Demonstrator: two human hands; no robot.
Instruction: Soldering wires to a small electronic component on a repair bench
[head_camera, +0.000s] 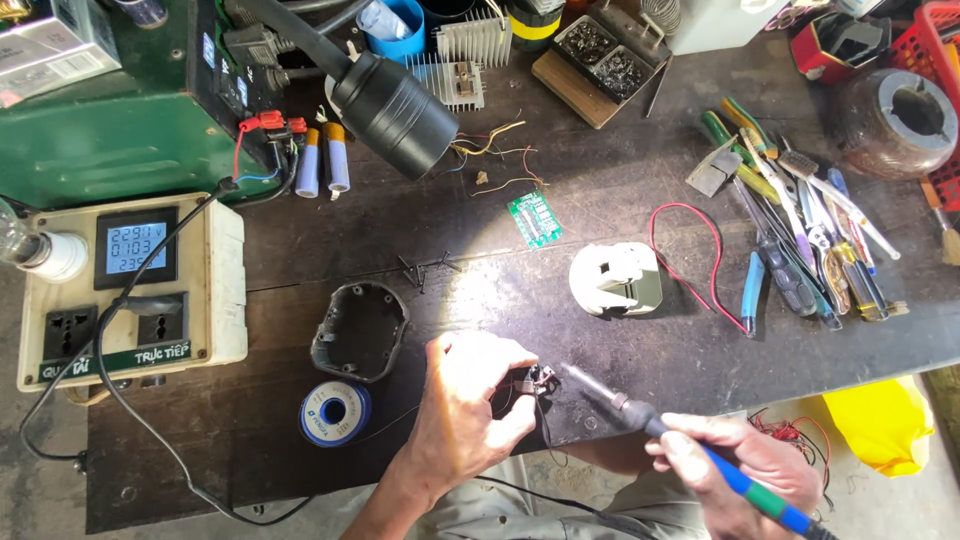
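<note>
Left hand (462, 400) pinches a small part (537, 378) at the bench (600, 200) edge, right under the lamp (392, 100) glare; right hand (745, 465) grips the iron (640, 415) pen-style, tip almost touching it, solder (335, 412) spool nearby.

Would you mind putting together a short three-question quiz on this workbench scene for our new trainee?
1. True or false: the right hand holds a soldering iron with a blue and green handle.
2. Which thing lies nearest the left hand? A) the blue solder spool B) the green circuit board C) the red wire
3. Fill in: the iron's tip points at a small dark part pinched in the ____ hand.

Key:
1. True.
2. A, the spool sits just beside that hand on the dark bench; the board and the wire lie further up.
3. Left.
</note>
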